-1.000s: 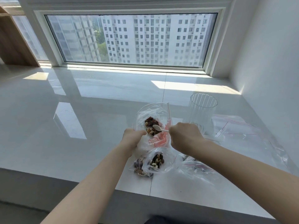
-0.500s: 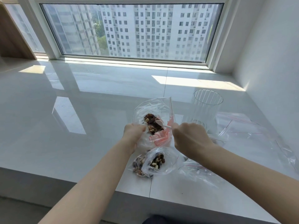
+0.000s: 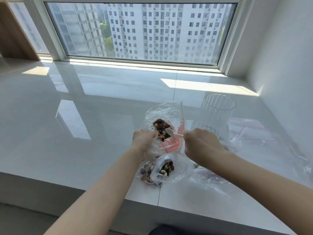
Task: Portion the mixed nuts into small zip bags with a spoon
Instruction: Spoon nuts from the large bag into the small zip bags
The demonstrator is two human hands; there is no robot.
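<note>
So the right hand [image 3: 201, 143] is pushing the little white spoon [image 3: 171, 133] further in now. A second back the bowl of it was sitting just at the edge of the pile, and now it's lying right on top of the mixed nuts [image 3: 160, 128] inside the big bag [image 3: 160, 116]. Fingers are curled tight around the handle end; the grip itself is hidden behind the knuckles, so I can't say how exactly it's pinched.

The left hand [image 3: 144, 139] is still gripping the near-left lip of that bag, keeping the mouth propped open, same as before. Nothing else on the desk [image 3: 84, 141] is shifting: one filled small bag [image 3: 165, 168] is lying right under the hands with a second filled bag [image 3: 147, 172] touching its left side, and a pile of empty zip bags [image 3: 254, 133] is sitting off to the right by the ribbed clear cup [image 3: 216, 114].

My read: this is the start of another scoop, and the spoon looks empty so far. It'll need to dig in and come up level, then go to a fresh bag, which nobody's holding open yet.
</note>
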